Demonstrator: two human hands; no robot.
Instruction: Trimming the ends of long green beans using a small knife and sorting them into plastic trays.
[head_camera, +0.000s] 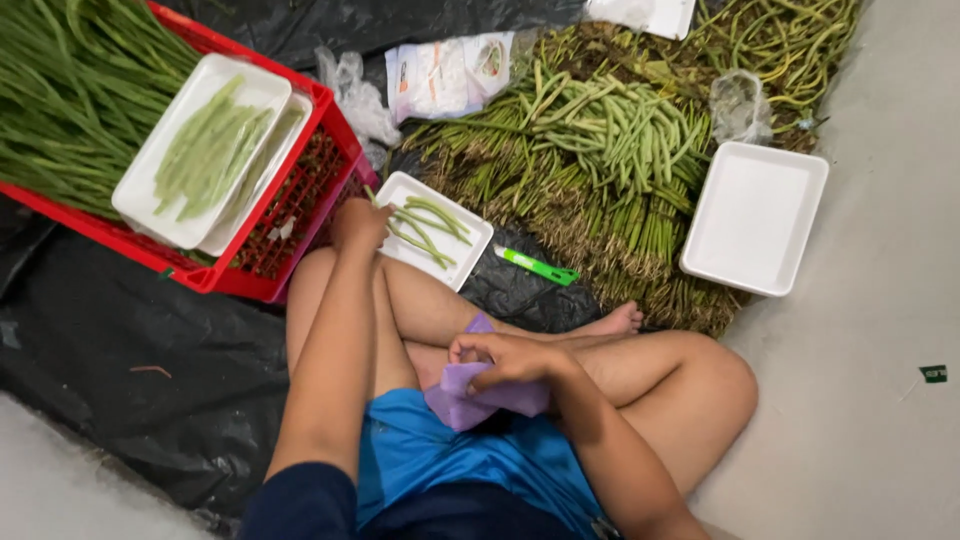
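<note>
Flat plastic packet (450, 72), white with red and green print, is lying at top centre beside bean heap. Crumpled clear bag (738, 103) is resting on beans, upper right. Small green label (933, 373) is lying on floor, far right.

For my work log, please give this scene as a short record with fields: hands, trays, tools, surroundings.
left hand: left hand rests on the edge of the small white tray that holds a few green beans
right hand: right hand grips a purple cloth in the lap
other trays: filled tray on the red crate; empty tray by the bean pile
tools: green cutter on black sheet
</note>
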